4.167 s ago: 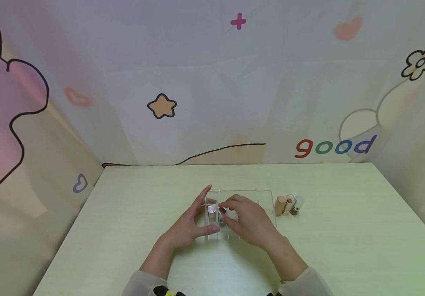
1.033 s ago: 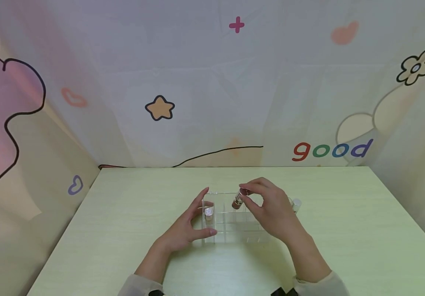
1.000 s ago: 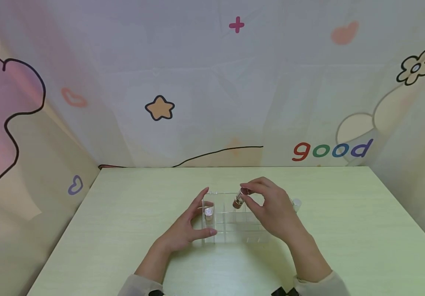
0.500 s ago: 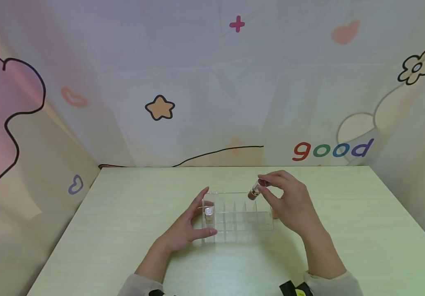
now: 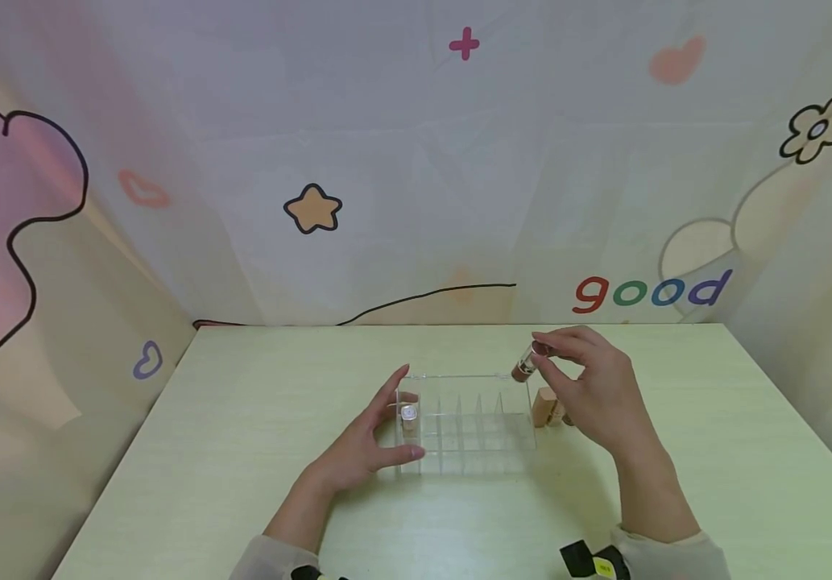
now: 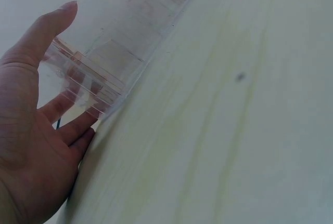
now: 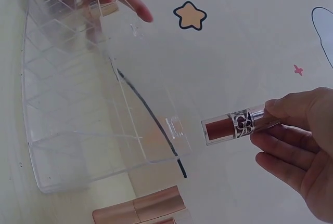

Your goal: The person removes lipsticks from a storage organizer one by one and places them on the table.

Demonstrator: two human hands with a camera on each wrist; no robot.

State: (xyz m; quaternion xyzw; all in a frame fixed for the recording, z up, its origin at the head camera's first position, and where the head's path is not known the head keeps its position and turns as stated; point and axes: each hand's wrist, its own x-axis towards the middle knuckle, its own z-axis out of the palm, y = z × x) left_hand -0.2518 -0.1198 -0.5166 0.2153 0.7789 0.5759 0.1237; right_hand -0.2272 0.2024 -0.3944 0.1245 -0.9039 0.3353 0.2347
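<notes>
Across the pale worktop (image 5: 242, 419), the left hand (image 5: 359, 453) gripped a clear organizer (image 5: 459, 435) by its left end, which held a silver-topped tube (image 5: 408, 416); a rose-gold tube (image 5: 544, 407) sat by its right edge, and near its far right corner the right hand (image 5: 595, 393) pinched a tilted lipstick (image 5: 526, 365).

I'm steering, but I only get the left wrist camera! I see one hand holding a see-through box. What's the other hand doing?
Observer: The right hand is pinching a lipstick between its thumb and fingers.

Child: Ooh! Is it straight up or tipped?

Observer: Tipped. In the head view it slants, with its reddish end lower than the end being held.

Child: Any drawings around?

Observer: Yes, an orange star with a dark outline on the backdrop.
</notes>
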